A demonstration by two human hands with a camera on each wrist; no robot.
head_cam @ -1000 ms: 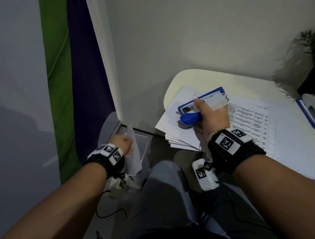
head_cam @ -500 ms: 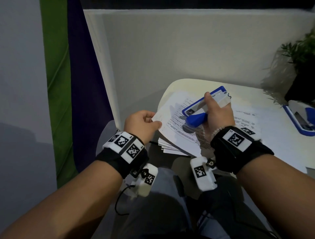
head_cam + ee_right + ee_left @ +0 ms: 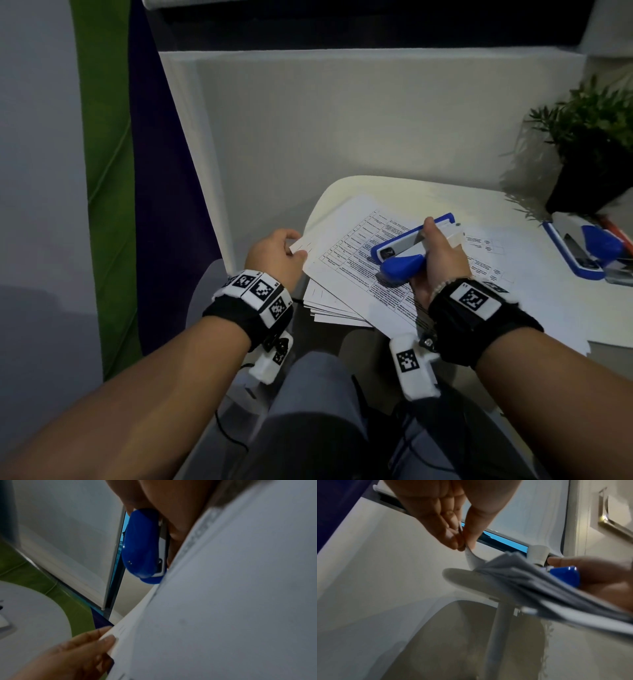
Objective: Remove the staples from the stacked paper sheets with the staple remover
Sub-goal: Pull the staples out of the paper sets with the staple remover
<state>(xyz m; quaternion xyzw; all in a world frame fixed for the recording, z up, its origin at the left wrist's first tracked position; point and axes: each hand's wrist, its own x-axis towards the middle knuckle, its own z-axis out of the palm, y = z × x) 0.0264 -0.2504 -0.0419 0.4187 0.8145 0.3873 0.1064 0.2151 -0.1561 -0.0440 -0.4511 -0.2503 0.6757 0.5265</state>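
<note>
The left hand pinched a corner of the limp-looking, light paper stack on the tabletop, a sensible hold; the right hand gripped the staple remover over it.

- The right hand covers the far end of the staple remover; its fingers are hidden beyond the tool.
- Print on the stacked paper sheets under that hand is too small to read; staples cannot be made out.
- The sheet corner the left hand pinches is blurred in its wrist view.
- Right of the right hand, a second blue-and-white tool is cut off by the picture's edge.
</note>
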